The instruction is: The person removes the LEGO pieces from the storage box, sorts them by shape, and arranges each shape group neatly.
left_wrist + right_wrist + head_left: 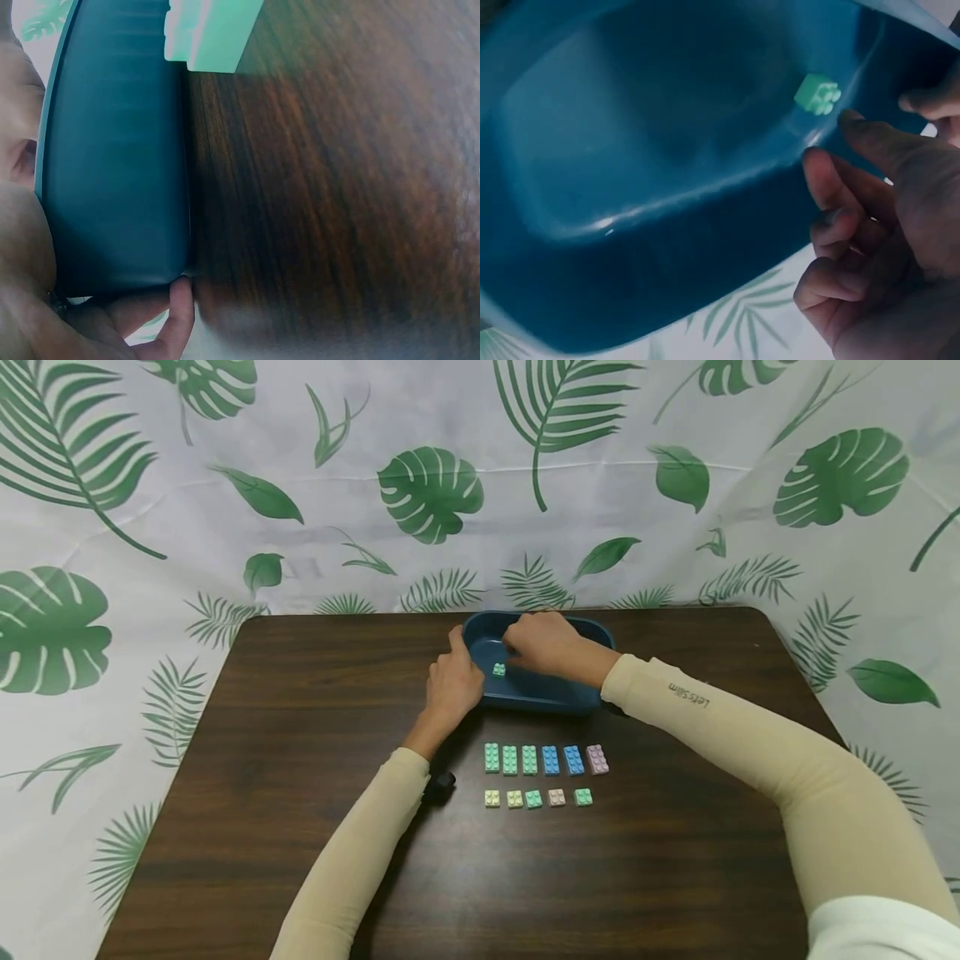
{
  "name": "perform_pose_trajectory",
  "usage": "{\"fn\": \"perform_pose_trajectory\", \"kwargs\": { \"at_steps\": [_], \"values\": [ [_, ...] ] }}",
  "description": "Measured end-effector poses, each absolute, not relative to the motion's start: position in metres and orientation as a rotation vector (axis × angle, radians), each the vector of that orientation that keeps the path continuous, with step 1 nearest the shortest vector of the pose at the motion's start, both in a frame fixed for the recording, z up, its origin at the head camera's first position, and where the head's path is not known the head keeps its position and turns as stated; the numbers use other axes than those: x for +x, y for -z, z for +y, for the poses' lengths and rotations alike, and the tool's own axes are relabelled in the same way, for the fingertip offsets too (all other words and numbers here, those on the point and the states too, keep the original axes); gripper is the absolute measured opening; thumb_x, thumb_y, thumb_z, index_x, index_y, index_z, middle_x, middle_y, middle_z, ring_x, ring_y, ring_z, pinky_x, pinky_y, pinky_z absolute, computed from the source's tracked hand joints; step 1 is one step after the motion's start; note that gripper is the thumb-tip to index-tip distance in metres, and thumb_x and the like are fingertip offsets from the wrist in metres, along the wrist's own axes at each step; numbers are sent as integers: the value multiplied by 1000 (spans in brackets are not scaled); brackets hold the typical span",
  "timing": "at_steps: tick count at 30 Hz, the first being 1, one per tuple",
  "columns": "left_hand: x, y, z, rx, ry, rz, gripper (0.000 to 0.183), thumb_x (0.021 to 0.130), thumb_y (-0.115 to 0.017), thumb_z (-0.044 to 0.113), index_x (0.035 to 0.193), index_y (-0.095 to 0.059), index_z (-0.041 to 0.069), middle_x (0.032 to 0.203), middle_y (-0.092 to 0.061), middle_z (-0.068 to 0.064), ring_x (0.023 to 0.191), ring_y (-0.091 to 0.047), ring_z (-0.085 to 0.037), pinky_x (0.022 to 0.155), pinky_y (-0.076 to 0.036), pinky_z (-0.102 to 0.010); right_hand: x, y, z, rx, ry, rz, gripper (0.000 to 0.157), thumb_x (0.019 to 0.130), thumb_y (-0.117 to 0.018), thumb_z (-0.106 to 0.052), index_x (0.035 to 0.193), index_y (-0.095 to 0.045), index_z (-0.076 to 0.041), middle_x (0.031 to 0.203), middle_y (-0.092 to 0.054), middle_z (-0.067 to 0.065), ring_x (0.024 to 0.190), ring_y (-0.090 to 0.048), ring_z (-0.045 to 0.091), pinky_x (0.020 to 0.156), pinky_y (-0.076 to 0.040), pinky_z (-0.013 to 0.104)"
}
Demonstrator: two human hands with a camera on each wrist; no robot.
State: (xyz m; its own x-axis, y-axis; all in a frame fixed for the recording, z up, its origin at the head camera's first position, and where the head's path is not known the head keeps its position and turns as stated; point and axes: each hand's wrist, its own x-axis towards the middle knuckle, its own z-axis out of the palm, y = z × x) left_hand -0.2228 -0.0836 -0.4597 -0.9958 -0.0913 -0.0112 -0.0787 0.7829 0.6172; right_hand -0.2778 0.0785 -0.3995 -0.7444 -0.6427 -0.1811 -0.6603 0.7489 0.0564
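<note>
A dark blue plastic basin (540, 700) stands at the back of the table. My left hand (454, 681) grips its left end, thumb inside the wall and fingers outside, around the corner in the left wrist view. Over the basin hangs my right hand (546, 642), its thumb and forefinger apart and nothing held between them. A small green toy brick (817, 94) lies on the basin floor, just beyond those fingertips and apart from them. In the left wrist view, a longer green brick (221, 34) shows close up outside the basin.
In front of the basin, a row of long bricks runs from green (510, 760) through blue (551, 761) to pink (597, 759). Nearer lies a row of small yellow (492, 798), green (533, 799) and peach bricks (557, 797). A leaf-print cloth (322, 543) hangs behind.
</note>
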Motion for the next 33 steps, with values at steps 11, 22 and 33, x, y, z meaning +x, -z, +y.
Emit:
{"fn": "perform_pose_trajectory", "kwargs": {
  "at_steps": [11,22,33],
  "values": [
    [-222,460,-81,141,1011,-2966,60,96,-40,18,151,-16,20,60,-58,-7,48,-52,-27,43,-34,-36,-276,406,66,-1006,-245,2719,24,86,-70,-39,96,-70,-16,82,-68,-1,66,-62,13,65,-53,32],
    [-223,462,-83,160,1010,-2946,59,96,-42,19,150,-18,21,66,-60,-9,52,-54,-28,47,-39,-38,-275,406,57,-1046,-304,2680,18,89,-67,-31,97,-70,-16,84,-66,2,67,-59,16,64,-50,32],
    [-222,461,-85,126,1029,-2914,59,96,-45,19,149,-21,18,68,-61,-10,52,-54,-29,47,-40,-39,-275,410,49,-1051,-336,2677,13,92,-64,-26,87,-68,-15,79,-65,3,65,-60,17,61,-49,33]
  ]
}}
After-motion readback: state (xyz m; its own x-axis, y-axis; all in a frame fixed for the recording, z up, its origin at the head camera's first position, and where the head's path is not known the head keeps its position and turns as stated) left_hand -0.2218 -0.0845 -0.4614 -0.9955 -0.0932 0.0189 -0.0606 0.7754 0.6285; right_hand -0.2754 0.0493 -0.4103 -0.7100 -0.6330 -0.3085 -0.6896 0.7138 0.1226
